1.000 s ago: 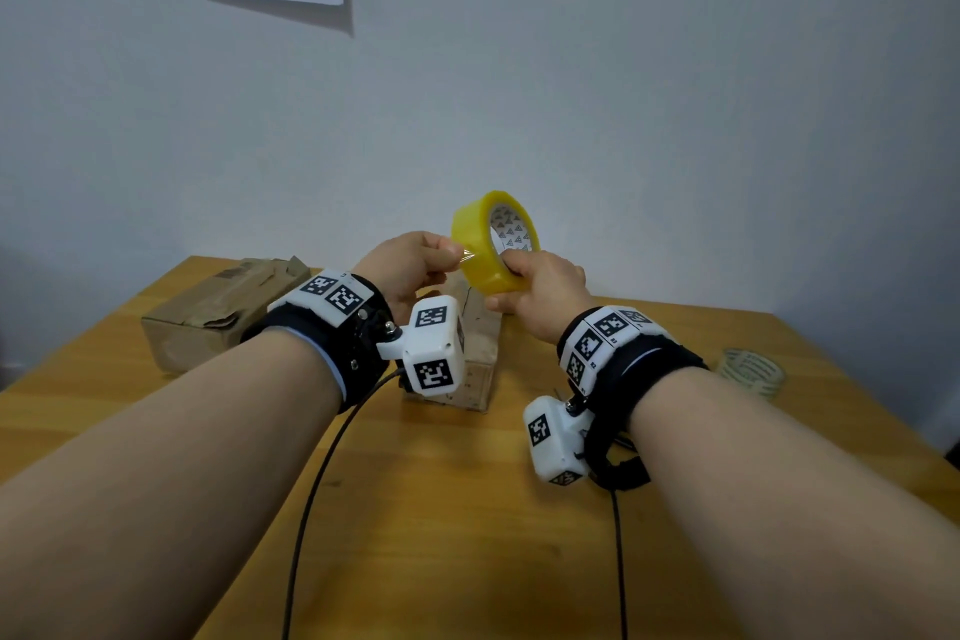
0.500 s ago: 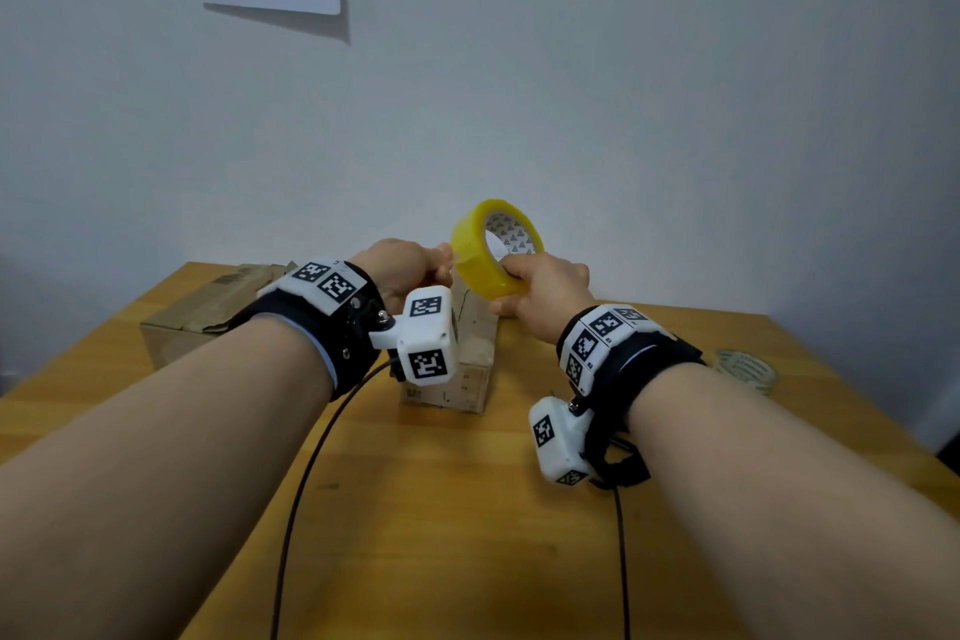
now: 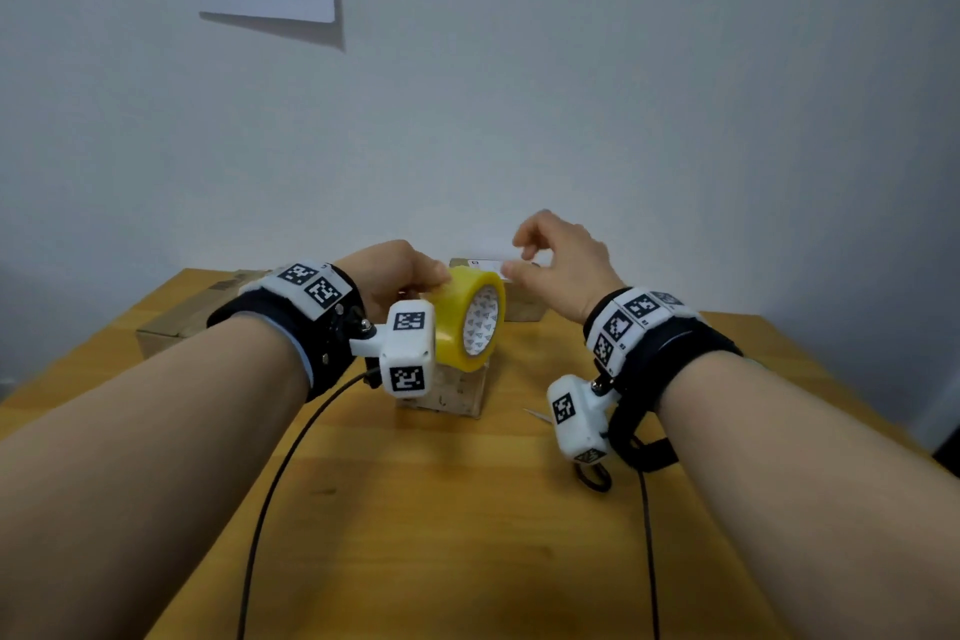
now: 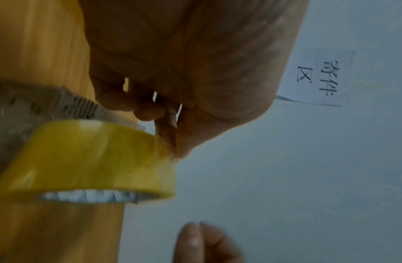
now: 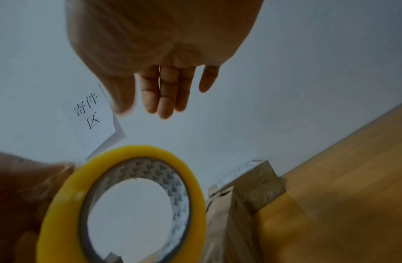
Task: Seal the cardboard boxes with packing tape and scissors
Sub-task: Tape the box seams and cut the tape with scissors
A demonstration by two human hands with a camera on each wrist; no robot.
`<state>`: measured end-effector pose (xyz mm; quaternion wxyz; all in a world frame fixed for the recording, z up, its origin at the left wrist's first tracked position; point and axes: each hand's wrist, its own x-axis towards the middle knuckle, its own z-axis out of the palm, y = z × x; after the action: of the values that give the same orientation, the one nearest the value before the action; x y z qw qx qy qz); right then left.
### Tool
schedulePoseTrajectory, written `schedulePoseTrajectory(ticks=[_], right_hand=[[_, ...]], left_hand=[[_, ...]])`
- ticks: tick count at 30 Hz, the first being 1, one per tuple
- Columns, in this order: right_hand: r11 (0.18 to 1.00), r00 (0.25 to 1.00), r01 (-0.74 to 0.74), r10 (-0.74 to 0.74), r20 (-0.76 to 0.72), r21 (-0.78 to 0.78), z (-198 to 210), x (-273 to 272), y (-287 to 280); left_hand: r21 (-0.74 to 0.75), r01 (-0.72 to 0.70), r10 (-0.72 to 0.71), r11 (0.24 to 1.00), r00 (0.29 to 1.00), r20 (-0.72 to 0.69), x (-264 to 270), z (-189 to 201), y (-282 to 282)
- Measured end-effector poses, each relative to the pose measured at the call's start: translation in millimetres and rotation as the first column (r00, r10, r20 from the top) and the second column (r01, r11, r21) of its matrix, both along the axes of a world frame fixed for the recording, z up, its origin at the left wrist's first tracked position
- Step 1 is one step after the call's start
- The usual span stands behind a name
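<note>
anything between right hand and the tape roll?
Nothing: right hand hangs open, apart from the yellow tape roll; only bare wall shows between them in the right wrist view.

The tape roll (image 3: 470, 322) sits between the hands, above a box (image 3: 447, 392); another box (image 3: 166, 335) lies left of the left hand (image 3: 395, 276).

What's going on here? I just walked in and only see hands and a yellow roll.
A person is getting ready to tape cardboard boxes at a wooden table. The left hand grips the yellow tape roll above a small box. The right hand is off the roll, fingers relaxed and holding nothing. Two more boxes, one at the left and one further back, sit on the table.
</note>
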<state>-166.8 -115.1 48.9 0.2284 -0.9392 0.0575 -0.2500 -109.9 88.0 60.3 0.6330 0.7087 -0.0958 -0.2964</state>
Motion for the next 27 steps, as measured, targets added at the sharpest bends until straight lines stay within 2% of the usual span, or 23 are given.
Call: schedulePoseTrajectory(ticks=[2, 4, 8, 13, 18, 22, 25, 27], right_hand=[[0.988, 0.967, -0.078, 0.043, -0.249, -0.133, 4, 4, 3], [0.981, 0.912, -0.176, 0.130, -0.389, -0.085, 1, 10, 10], [0.980, 0.925, -0.187, 0.153, -0.347, -0.068, -2, 16, 8], [0.958, 0.959, -0.151, 0.082, -0.271, -0.243, -5, 13, 4], [0.947, 0.972, -0.126, 0.057, -0.229, -0.297, -9, 15, 9], [0.950, 0.986, -0.075, 0.026, -0.165, -0.302, -9, 16, 12], [0.943, 0.992, -0.037, -0.006, -0.126, -0.331, -8, 18, 12], [0.936, 0.993, -0.023, -0.018, -0.113, -0.351, -8, 19, 12]], left_hand=[[0.050, 0.081, -0.085, 0.995, 0.993, 0.083, 2, 0, -4], [0.069, 0.153, -0.161, 0.986, 0.978, 0.133, -1, 5, -9], [0.180, 0.214, -0.246, 0.960, 0.953, 0.176, 0, 8, -9], [0.340, 0.227, -0.258, 0.913, 0.965, 0.046, 9, 3, 0], [0.298, 0.256, -0.274, 0.919, 0.962, 0.018, 7, 0, 0], [0.347, 0.246, -0.298, 0.905, 0.949, 0.105, 9, 1, -6], [0.338, 0.190, -0.203, 0.922, 0.979, 0.003, 16, -3, -4], [0.264, 0.159, -0.150, 0.951, 0.987, -0.055, 18, -6, -3]])
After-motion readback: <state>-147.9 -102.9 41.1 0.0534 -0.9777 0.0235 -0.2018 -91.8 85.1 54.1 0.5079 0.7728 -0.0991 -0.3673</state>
